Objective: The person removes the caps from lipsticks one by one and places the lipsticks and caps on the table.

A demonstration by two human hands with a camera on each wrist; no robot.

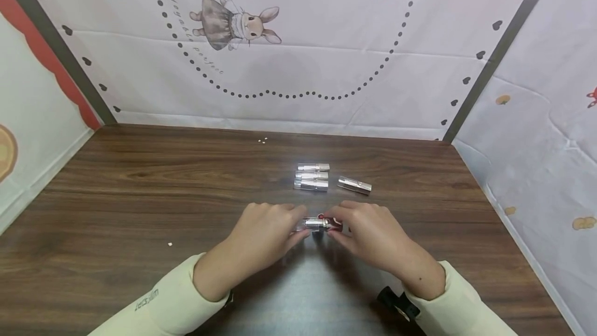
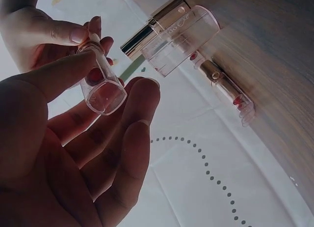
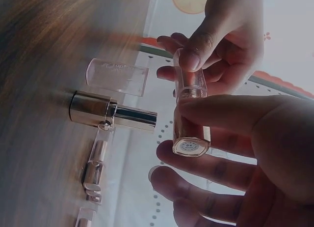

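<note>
Both hands hold one lipstick (image 1: pixel 313 223) sideways, close over the table near its middle. My left hand (image 1: pixel 270 227) pinches the clear cap end between thumb and fingers. At the other end, my right hand (image 1: pixel 373 227) pinches the shiny gold base, whose round label (image 3: pixel 190 146) reads 04. A reddish colour shows through the clear cap (image 2: pixel 105 97). Below the hands in the right wrist view, an uncapped gold lipstick base (image 3: pixel 93 109) stands upright on the table. Beside it stands a loose clear cap (image 3: pixel 117 78) with lettering.
Beyond the hands, three capped lipsticks (image 1: pixel 311 184) lie side by side, with another lipstick (image 1: pixel 354 185) slanted to their right. Small white bits (image 1: pixel 263 140) lie near the back edge, and one white bit (image 1: pixel 170 244) at left. Printed cloth (image 1: pixel 298 66) walls the table.
</note>
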